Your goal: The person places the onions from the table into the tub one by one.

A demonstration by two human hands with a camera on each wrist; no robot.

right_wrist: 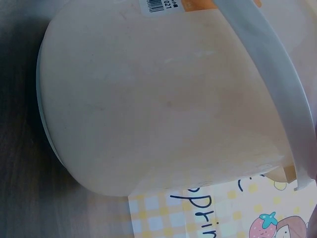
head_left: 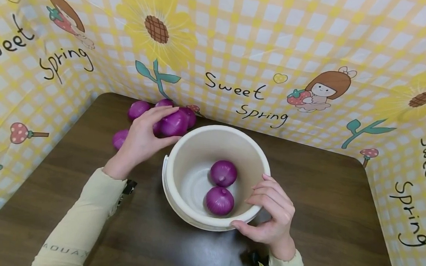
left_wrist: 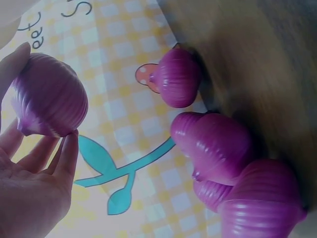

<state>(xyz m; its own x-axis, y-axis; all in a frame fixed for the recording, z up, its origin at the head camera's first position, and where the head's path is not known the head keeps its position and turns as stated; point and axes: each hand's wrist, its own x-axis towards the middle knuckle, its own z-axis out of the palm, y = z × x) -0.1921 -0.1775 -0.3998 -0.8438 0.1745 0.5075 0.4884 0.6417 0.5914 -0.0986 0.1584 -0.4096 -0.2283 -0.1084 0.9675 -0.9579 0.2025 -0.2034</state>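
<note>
My left hand (head_left: 138, 138) holds a purple onion (head_left: 175, 123) between thumb and fingers, just left of a cream bucket (head_left: 186, 160). In the left wrist view the held onion (left_wrist: 52, 96) is apart from the other onions. With the thumb outside and fingers over the edge, my right hand (head_left: 275, 213) grips the bucket's right rim. Inside the bucket, an upper onion (head_left: 223, 173) and a lower onion (head_left: 220, 200) lie on the bottom. The right wrist view shows the bucket's outer wall (right_wrist: 158, 104) and its pale handle (right_wrist: 277, 74); the right fingers are mostly hidden there.
Several more onions (left_wrist: 223, 148) sit at the back left of the dark wooden table (head_left: 325, 223), behind and beside the left hand. A yellow checked cloth (head_left: 234, 35) with printed flowers and lettering stands around the table's back and sides.
</note>
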